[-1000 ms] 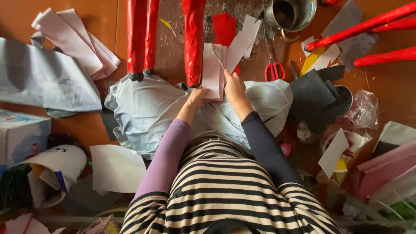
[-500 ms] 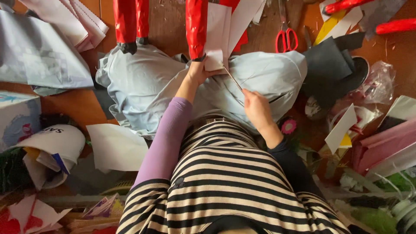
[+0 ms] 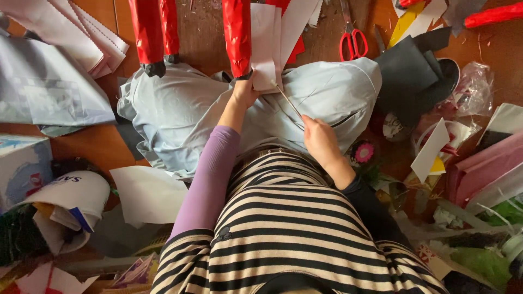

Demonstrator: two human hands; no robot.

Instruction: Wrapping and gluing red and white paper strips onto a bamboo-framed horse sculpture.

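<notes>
My left hand [image 3: 243,93] grips the lower end of a red foil-wrapped tube [image 3: 238,35] together with a pale pink paper sheet [image 3: 265,46] laid against it. My right hand [image 3: 320,142] holds a thin wooden stick [image 3: 287,100] whose far tip touches the bottom edge of the pink sheet. Both hands rest over a light blue garment [image 3: 180,114] spread on the wooden table [image 3: 201,27]. Two more red wrapped tubes [image 3: 152,32] stand to the left.
Red-handled scissors [image 3: 353,43] lie at the top right. Dark grey felt [image 3: 414,71], yellow and white paper scraps and pink sheets [image 3: 479,163] crowd the right. A paper stack [image 3: 71,38], a box [image 3: 22,163] and a white bag [image 3: 65,201] sit left.
My right hand has drawn back from the pink sheet toward my body, pulling the thin stick with it. The view has shifted slightly upward. My left hand stays on the red tube.
</notes>
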